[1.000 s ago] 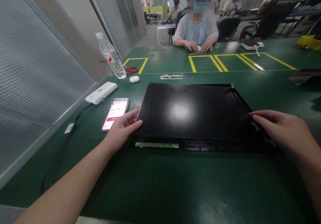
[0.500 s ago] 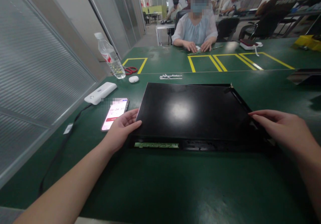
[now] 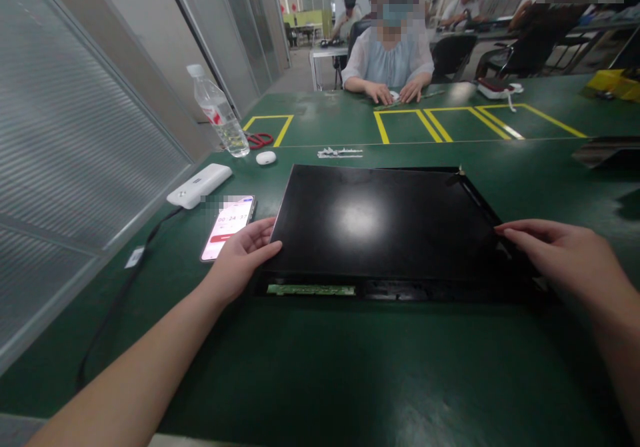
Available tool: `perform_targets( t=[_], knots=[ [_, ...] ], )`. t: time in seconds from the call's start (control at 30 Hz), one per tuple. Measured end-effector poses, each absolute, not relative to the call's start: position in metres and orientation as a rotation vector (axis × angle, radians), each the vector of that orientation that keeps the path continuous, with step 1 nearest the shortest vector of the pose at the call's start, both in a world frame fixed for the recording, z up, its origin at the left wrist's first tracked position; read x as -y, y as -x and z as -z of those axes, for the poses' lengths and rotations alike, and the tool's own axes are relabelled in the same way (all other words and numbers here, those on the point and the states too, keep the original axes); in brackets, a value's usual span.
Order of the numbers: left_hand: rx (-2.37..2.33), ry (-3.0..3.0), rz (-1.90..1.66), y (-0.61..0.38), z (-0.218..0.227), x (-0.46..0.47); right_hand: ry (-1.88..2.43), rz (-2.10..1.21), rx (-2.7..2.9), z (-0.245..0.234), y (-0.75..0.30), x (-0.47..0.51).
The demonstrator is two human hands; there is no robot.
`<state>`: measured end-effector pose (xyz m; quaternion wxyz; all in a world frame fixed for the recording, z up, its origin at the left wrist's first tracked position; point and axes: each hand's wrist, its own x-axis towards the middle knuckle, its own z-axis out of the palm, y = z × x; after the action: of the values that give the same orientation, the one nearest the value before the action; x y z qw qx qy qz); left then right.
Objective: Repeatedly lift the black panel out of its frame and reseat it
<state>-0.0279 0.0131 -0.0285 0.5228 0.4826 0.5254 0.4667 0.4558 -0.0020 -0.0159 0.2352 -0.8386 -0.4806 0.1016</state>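
Observation:
A black display panel point(image 3: 400, 220) lies in front of me, a round light reflection on its glossy face. It rests over a black frame point(image 3: 480, 197) whose rim shows along the far and right sides. A green circuit board strip point(image 3: 311, 290) shows along the near edge. My left hand point(image 3: 250, 250) grips the panel's left edge, thumb on top and fingers at the side. On the other side, my right hand point(image 3: 555, 243) pinches the right edge between thumb and fingers. Whatever its lower fingers touch is hidden.
Left of the panel are a phone point(image 3: 230, 227), a white device with a black cable point(image 3: 200, 185), a white case point(image 3: 266, 158), a bottle point(image 3: 220, 113) and red-handled scissors point(image 3: 260, 141). White scraps point(image 3: 340, 153) lie beyond the panel. A person point(image 3: 390, 60) sits opposite.

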Motion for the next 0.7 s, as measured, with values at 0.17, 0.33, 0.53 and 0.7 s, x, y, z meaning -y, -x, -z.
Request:
perform_targets(
  t=[0.17,0.33,0.53,0.7],
  knots=[
    [-1.210,-1.178,-1.096,0.032,0.032,-0.013,2.330,-0.336,1.263,0.011,-0.454,-0.001],
    [-1.234,-1.213,-1.078,0.033,0.029,-0.010,2.310,-0.393,1.225,0.009,-0.452,-0.001],
    [-1.346,-1.439,-1.067,0.036,0.027,-0.011,2.302,-0.398,1.229,0.012,-0.455,-0.002],
    [-1.442,-1.636,-1.001,0.042,0.032,-0.013,2.256,-0.446,1.166,0.019,-0.462,-0.001]
  ],
)
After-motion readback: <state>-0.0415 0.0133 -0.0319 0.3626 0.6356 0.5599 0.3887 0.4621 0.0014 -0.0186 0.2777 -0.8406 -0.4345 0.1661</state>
